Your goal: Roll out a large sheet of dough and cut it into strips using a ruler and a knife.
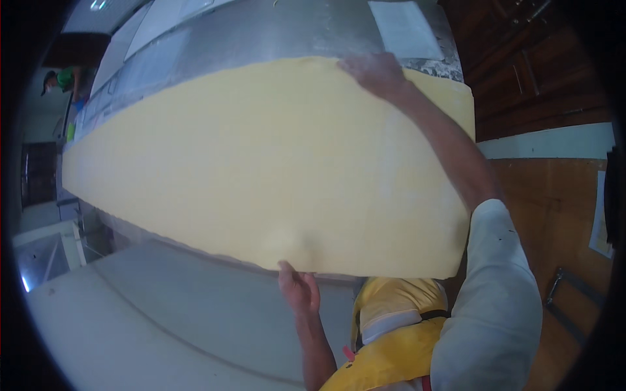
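Observation:
A long, wide sheet of pale yellow dough (261, 163) stretches across the steel worktop (261, 32) from the near right to the far left. My left hand (298, 288) grips the sheet's near edge from below, thumb on top, lifting it. My right hand (375, 73) lies flat on the far edge of the sheet near its right end, fingers spread and dusted with flour. The sheet sags slightly just above my left hand.
A grey floor or lower surface (163, 313) lies under the raised edge. A white rectangular sheet (404, 29) sits on the worktop beyond my right hand. Dark wooden cabinets (535, 72) stand at the right. Another person in green (62, 79) stands far left.

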`<state>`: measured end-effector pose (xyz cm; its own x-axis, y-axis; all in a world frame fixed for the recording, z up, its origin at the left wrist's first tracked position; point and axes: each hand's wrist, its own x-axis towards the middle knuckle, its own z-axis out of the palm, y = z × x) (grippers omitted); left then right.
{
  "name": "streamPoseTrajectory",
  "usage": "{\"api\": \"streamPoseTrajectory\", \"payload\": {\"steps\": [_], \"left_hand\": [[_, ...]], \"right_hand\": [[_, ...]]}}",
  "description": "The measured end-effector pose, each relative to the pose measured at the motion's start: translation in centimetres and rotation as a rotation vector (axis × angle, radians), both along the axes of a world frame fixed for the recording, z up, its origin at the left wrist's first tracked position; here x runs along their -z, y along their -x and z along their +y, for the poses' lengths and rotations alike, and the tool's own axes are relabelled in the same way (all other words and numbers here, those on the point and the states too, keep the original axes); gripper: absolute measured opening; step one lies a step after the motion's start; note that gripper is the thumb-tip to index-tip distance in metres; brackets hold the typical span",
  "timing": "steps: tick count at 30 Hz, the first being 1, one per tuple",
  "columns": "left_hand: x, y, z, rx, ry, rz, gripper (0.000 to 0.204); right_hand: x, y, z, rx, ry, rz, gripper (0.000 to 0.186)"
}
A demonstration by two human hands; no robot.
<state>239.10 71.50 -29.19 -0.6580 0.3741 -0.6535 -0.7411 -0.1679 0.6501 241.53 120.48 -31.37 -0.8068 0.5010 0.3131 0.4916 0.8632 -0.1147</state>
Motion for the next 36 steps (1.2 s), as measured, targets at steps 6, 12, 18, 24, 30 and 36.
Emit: {"api": "streamPoseTrajectory", "payload": {"steps": [6, 12, 18, 24, 30, 36], "left_hand": [[0.4, -3.3, 1.5, -0.195, 0.096, 0.146, 0.036], [-0.8, -7.0, 3.3, -0.136, 0.005, 0.051, 0.038], [-0.6, -9.4, 1.0, -0.132, 0.104, 0.055, 0.039], [-0.6, -13.2, 3.3, -0.005, -0.045, 0.029, 0.040], [-1.1, -16.6, 3.9, -0.193, 0.051, 0.033, 0.037], [0.3, -18.7, 2.3, 0.008, 0.069, 0.049, 0.036]], "right_hand": [[-0.2, 0.2, 4.5, -0.024, -0.043, -0.374, 0.040], [-3.0, -5.5, 2.7, 0.020, 0.146, -0.248, 0.037], [-4.2, -6.4, 1.9, -0.131, 0.099, -0.147, 0.041], [-2.3, -8.2, 6.1, -0.071, 0.127, -0.203, 0.035], [-3.0, -10.5, 4.0, -0.020, 0.256, -0.119, 0.047], [-2.7, -11.4, 6.7, -0.107, 0.221, -0.168, 0.042]]}}
